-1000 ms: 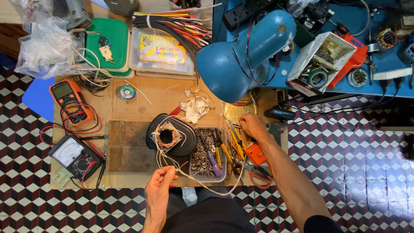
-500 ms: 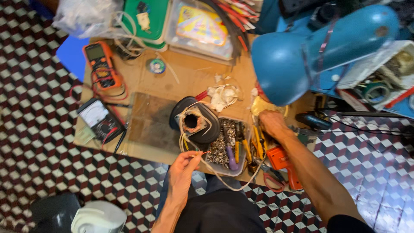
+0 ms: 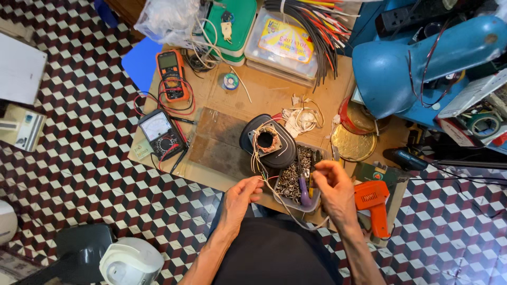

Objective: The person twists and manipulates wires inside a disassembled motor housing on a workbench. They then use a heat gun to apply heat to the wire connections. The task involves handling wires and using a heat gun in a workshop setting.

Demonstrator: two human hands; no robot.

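Holding wires (image 3: 262, 177) beside the opened black housing (image 3: 268, 141): left hand (image 3: 240, 198) pinches them, right hand (image 3: 331, 186) grasps a tool, unclear which; housing open, wiring unfinished.

Orange multimeter (image 3: 170, 74) and analogue meter (image 3: 159, 134) sit at left of the wooden table (image 3: 274, 97). Blue lamp (image 3: 417, 60) at upper right; orange glue gun (image 3: 374, 203) at lower right.

Speaker housing (image 3: 268, 141) btwn two meters (image 3: 161, 134) at left & screw tray (image 3: 299, 177) at right, on board (image 3: 274, 97).
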